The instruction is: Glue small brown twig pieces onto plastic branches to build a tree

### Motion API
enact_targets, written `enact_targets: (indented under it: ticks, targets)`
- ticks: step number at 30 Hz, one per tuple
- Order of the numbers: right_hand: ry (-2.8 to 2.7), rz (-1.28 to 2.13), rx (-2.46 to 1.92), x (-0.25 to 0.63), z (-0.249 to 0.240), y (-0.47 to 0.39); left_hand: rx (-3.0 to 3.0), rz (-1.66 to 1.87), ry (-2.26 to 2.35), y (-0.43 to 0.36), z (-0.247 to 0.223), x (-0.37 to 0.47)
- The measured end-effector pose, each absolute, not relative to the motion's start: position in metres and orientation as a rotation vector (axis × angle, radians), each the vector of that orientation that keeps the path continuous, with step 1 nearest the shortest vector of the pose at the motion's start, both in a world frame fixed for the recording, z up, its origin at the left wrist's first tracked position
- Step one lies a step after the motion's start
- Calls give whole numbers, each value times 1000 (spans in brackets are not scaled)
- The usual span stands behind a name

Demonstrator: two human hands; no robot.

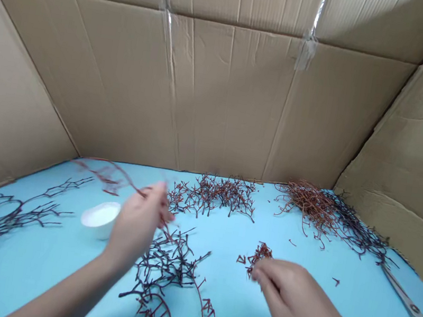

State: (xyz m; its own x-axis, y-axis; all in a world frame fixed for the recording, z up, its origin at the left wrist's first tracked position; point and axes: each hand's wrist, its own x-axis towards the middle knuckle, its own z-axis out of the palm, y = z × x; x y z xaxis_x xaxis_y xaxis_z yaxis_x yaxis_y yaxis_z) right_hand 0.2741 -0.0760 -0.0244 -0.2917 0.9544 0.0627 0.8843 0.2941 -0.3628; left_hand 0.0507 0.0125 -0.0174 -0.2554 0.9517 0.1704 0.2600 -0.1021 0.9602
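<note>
My left hand [143,209] is closed around a thin reddish-brown branched stem [124,174], whose far end blurs with motion toward the upper left. Below it lies a tangle of dark branched twigs [170,264], with longer reddish stems curving toward the near edge. My right hand [280,282] is pinched at a small heap of short reddish-brown pieces [260,254]; what its fingertips hold is too small to make out. Close to my left wrist stands a small white bowl [101,216].
Dark branches [4,222] lie at the left. Short twigs [216,194] line the back, beside a reddish bundle [312,204] and a dark bundle [360,230]. Scissors [414,308] rest at the right edge. Cardboard walls [225,96] surround the blue surface [319,261].
</note>
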Motion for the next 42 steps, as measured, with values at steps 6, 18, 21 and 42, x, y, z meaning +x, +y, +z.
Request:
enact_targets:
  ticks: [6,18,21,42]
  targets:
    - [-2415,58,-1767,286,-38,-52,1515,465,1077,-8,-37,76]
    - [-1710,918,-1158,251,-39,-83,2141,267,1151,-52,-36,94]
    - [-1531,1031,-1166,249,-33,-81,2313,268,1066,-64,-33,95]
    - [-1442,1683,-917,260,-6,-81,2580,645,854,-63,-8,81]
